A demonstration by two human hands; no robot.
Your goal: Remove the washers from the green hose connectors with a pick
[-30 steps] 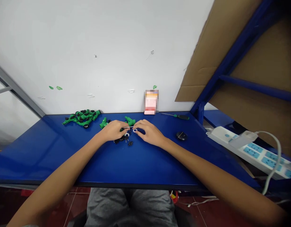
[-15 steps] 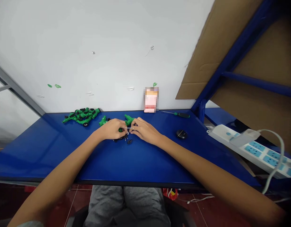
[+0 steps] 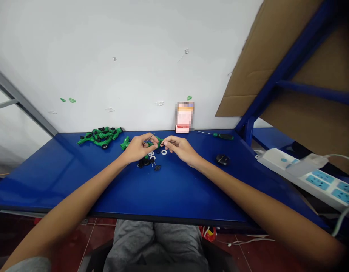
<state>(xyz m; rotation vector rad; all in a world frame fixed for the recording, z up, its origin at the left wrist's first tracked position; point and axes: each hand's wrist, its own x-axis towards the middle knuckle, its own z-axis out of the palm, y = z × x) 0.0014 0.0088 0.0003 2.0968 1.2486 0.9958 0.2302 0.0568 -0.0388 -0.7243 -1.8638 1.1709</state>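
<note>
My left hand (image 3: 139, 147) is closed on a thin metal pin (image 3: 150, 138) that points up and to the right. My right hand (image 3: 178, 148) is pinched on a green plastic fitting (image 3: 159, 142) held between both hands, just above the blue table (image 3: 169, 192). Below the hands lie white rings (image 3: 164, 152) and small black parts (image 3: 146, 162). Another green fitting (image 3: 125, 143) lies left of my left hand.
A heap of green fittings (image 3: 101, 136) sits at the back left by the wall. A green-handled screwdriver (image 3: 220, 135) and a black round piece (image 3: 222, 159) lie to the right. A white power strip (image 3: 307, 175) rests on the right shelf under cardboard (image 3: 276, 56).
Both hands have lifted from the table, taking the pin and the green fitting up with them. The white rings that lay under the fingers now show on the table.
</note>
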